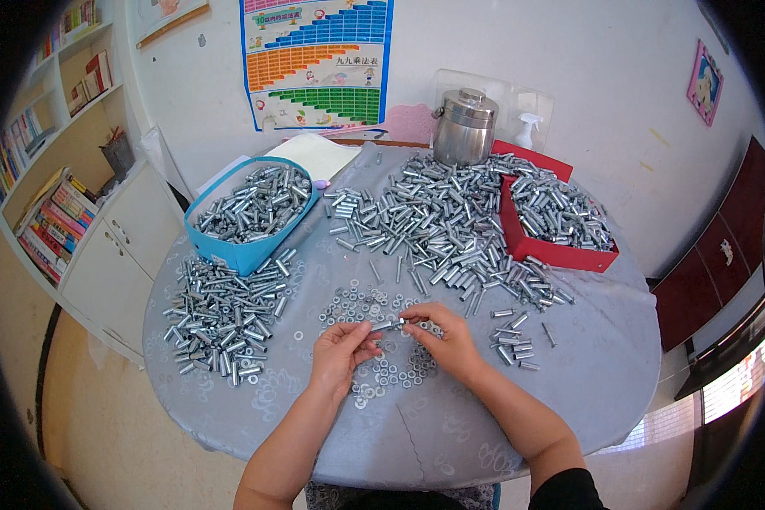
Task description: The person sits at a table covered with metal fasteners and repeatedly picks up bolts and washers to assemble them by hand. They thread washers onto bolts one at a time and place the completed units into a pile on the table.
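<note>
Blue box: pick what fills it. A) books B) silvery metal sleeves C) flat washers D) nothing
B: the blue box at the table's left is heaped with silvery metal sleeves, like the pile spread on the cloth in front of it.

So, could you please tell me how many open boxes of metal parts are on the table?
2: the blue box at the table's back left, and the red box at the back right. Both hold silvery metal parts.

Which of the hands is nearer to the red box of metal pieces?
Right. The right hand lies below and left of the red box, on its side of the table; the left hand sits farther left, closer to the blue box.
</note>
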A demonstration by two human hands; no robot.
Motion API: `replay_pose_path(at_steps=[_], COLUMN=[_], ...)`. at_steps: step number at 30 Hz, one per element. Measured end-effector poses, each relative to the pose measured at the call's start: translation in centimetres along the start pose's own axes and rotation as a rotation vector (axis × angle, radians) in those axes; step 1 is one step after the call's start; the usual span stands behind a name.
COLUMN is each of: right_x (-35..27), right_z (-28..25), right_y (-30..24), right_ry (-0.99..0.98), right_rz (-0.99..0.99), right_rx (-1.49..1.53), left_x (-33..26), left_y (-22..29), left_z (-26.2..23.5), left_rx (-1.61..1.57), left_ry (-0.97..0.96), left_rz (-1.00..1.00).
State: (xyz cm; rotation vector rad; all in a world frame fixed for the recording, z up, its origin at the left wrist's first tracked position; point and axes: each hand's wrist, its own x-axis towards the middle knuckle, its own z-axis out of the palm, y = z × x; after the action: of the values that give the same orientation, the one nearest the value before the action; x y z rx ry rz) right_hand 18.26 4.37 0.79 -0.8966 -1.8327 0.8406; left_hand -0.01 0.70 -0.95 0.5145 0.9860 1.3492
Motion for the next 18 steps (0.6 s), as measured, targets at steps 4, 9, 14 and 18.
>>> replay_pose_path(at_steps=[4,9,14,18], right_x=[-0.2,-0.4,-0.3,-0.5], right_z=[0.2,-0.1,-0.1,0.1], right_y=[0.5,0.2,0.3,0.2], right_ry=[-0.012,-0.051,-0.111,-0.085], right_rz=[-0.046,-0.003,0.262,0.213], right_rx=[0.001,-0.075,-0.081,0.107], left_x=[0.2,0.2,0.2,0.1], left_y=[-0.2,-0.3,-0.6,-0.1], left_z=[-0.3,-0.2,0.0,0.0], left_rx=[-0.024,0.004,0.006,-0.032], left_ry=[-0.013,-0.033,-0.049,-0.001], left_rz=[-0.03,0.023,0.081,0.056])
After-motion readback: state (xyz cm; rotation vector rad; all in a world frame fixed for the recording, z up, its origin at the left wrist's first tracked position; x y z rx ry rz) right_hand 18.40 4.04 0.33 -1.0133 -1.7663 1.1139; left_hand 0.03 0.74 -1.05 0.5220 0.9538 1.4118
